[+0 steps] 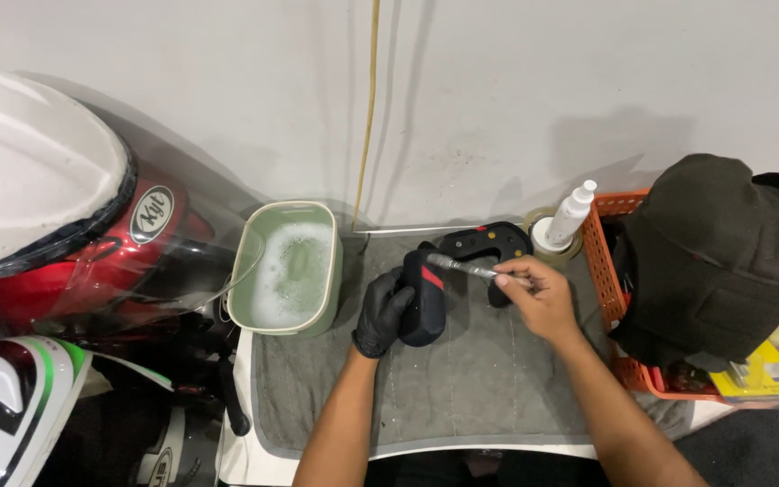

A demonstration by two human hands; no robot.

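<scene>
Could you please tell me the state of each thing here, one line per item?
Left hand: gloved in black, gripping the black pad.
Black pad: held upright on the grey towel.
Right hand: bare, holding the brush.
Brush: tip on the pad's top.
Green tub: open, filled with foamy water.
Grey towel: spread flat.
Orange basket: full, dark cap on top.
Spray bottle: upright, capped.

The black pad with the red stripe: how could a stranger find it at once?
On the grey towel, right of the green tub of suds, the gloved left hand grips the pad. Only this pad has a red stripe.
</scene>
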